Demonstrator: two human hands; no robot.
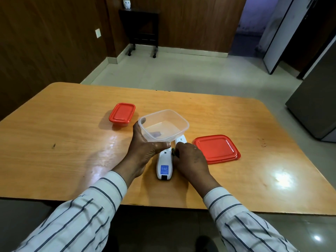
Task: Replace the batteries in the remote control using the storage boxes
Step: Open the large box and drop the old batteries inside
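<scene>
Our left hand (145, 148) grips tilted clear plastic rectangular tub (163, 125) | right hand (189, 159) fingers pinch dark batteries (174, 153) beside white glossy remote (164, 165) on smooth wooden table (72, 142) | flat red lid (217, 149) right

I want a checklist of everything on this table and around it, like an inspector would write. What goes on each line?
Surface: wooden table, shiny with glare, small dark specks near its right edge.
Job's things: white remote lying back-up with a blue sticker; its battery cover beside it; clear tub open and tilted, looks nearly empty; loose red lid flat on the right; small closed red-lidded tub on the left.
Clutter: nothing seen.
Hands: left hand grips the clear tub's rim; right hand pinches something small and dark at the remote, too hidden to name.
Cables: nothing seen.
Surroundings: tiled floor, wood-panelled walls, dark side table on wheels, open doorway.
</scene>
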